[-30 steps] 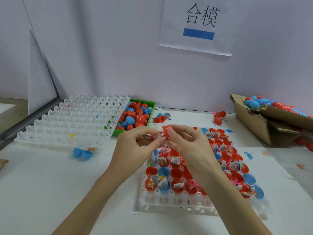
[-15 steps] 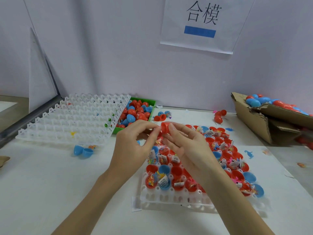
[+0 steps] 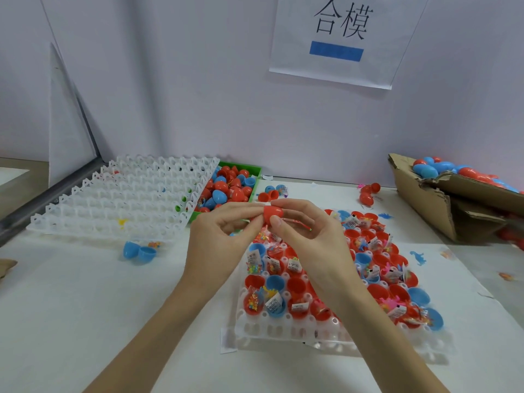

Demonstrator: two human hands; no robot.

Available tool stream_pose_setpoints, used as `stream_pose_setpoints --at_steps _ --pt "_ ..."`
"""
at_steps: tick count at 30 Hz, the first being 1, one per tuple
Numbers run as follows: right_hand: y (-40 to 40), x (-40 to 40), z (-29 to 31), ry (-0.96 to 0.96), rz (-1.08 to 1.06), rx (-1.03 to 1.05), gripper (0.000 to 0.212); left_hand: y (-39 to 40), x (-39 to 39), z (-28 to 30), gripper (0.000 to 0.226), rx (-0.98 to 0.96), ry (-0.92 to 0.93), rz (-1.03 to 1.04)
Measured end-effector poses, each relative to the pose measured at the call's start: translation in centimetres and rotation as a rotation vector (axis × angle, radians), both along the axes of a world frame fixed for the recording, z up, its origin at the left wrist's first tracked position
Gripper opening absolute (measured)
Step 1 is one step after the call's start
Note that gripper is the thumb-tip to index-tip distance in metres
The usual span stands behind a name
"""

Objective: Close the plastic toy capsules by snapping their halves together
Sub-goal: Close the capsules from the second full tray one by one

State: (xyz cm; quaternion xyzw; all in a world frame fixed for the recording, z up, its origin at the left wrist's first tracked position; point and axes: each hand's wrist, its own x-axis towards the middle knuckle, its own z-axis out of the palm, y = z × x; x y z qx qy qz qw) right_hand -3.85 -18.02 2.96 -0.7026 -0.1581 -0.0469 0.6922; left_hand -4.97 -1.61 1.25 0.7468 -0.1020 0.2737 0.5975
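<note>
Red capsule (image 3: 272, 213) is held in the air above the far end of the filled tray (image 3: 286, 333), pinched between both hands so the halves can be pushed toward each other along their axis. Right hand (image 3: 309, 239) grips it with thumb under and index over the rounded end, left hand (image 3: 219, 236) pinches the other end with thumb and fingertips; the seam is hidden by fingers, so can't tell if it's snapped yet, probably mid-press. The tray sits right under the hands, likely to keep the reach short: its cells hold open red and blue halves (image 3: 275, 283) upright, most with small toy packets inside, mouths up ready for caps. Green bin (image 3: 253, 167) of loose red and blue pieces sits just beyond left, looks like the cap supply. Empty white tray (image 3: 113, 205) far left on the bench (image 3: 85, 307), a blue capsule (image 3: 139, 251) lying open near it. Cardboard box (image 3: 419, 199) at right holds closed capsules, apparently the finished pile. A sign (image 3: 340, 38) hangs on the wall.
</note>
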Motion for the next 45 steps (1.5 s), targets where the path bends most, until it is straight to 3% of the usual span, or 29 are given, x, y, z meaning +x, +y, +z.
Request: stream_pose_setpoints --at_steps 5,9,12,19,30,39,42,45 --pt "0.50 -0.24 -0.24 -0.100 -0.050 -0.040 0.023 0.13 -0.03 0.56 0.026 -0.319 0.124 -0.071" --pt "0.75 -0.35 -0.44 -0.125 -0.094 -0.014 0.024 0.23 0.05 0.74 0.017 -0.257 0.148 -0.146" --pt "0.54 -0.31 -0.42 -0.151 -0.113 0.035 0.022 0.01 -0.16 0.80 0.023 -0.232 0.124 -0.221" --pt "0.43 -0.27 -0.15 -0.164 -0.103 0.028 0.021 0.23 -0.16 0.94 0.032 -0.136 0.014 -0.183" --pt "0.65 -0.53 -0.33 -0.114 -0.105 0.097 0.019 0.01 -0.20 0.84 0.031 -0.181 0.015 -0.224" --pt "0.41 -0.33 -0.43 -0.191 -0.122 0.044 0.018 0.05 -0.18 0.86 0.031 -0.178 0.015 -0.219" --pt "0.43 -0.28 -0.63 -0.140 -0.107 0.067 0.017 0.08 -0.11 0.70 0.031 -0.138 -0.007 -0.183" --pt "0.48 -0.25 -0.61 0.041 -0.038 0.173 0.019 0.04 -0.25 0.81 0.031 -0.119 -0.035 -0.155"
